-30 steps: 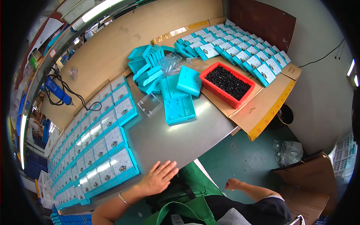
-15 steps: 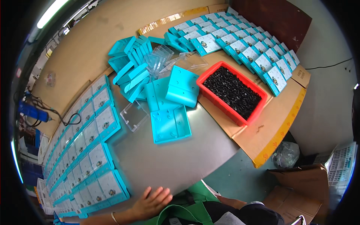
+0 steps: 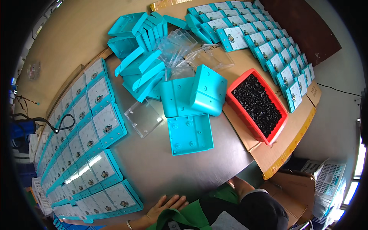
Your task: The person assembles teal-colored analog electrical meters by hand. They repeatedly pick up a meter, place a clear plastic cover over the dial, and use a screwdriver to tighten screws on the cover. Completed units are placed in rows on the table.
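My left hand [image 3: 167,209] lies at the near edge of the metal table [image 3: 153,168], fingers stretched out, with nothing in it. A bracelet circles that wrist. Only a strip of skin of my right hand [image 3: 240,187] shows past the dark sleeve, by the table's front right edge; its fingers are hidden. In front of me an open turquoise plastic tray [image 3: 190,135] lies with its inside up. Behind it two turquoise shells [image 3: 209,90] lie with one leaning on the other. A clear plastic cover [image 3: 144,118] lies left of the tray.
A red bin [image 3: 281,119] of small black parts stands on cardboard [image 3: 245,132] at the right. Rows of turquoise cases with white printed faces fill the left [image 3: 107,124] and far right [image 3: 235,38]. More turquoise shells [image 3: 128,25] and clear covers [image 3: 176,46] are heaped at the back.
The view has shifted, so the table things appear larger and moved. My right arm has come forward toward the table edge. My left hand stays at the near edge.
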`<action>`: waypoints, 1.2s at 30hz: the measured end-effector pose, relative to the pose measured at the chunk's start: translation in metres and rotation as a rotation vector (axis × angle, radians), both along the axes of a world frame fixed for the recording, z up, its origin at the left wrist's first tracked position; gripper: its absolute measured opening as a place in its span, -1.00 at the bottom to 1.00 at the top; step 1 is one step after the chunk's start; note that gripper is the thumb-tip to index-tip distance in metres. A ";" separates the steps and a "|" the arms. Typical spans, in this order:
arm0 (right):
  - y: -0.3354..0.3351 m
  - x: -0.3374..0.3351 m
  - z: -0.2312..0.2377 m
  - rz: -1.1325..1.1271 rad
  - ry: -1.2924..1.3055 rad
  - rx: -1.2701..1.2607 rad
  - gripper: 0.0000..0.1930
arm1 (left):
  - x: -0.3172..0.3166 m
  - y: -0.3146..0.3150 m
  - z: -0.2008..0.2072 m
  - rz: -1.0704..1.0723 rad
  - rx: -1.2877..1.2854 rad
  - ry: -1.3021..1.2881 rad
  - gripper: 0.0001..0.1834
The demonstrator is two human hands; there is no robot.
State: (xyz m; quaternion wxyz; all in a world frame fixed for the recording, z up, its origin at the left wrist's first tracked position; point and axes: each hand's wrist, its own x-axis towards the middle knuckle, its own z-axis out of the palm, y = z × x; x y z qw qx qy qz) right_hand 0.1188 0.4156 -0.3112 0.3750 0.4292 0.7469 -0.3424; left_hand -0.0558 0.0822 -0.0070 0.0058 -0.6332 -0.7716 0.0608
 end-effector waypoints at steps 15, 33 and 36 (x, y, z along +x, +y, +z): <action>0.262 0.044 -0.003 0.404 0.335 0.674 -0.89 | 0.014 0.010 0.002 0.195 0.187 -0.145 -0.37; 0.293 -0.166 0.334 0.492 0.785 1.334 -0.33 | 0.024 0.001 -0.027 0.136 0.474 -0.330 -0.34; 0.297 -0.187 0.311 0.458 0.800 1.352 -0.40 | 0.024 -0.001 -0.028 0.117 0.536 -0.308 -0.36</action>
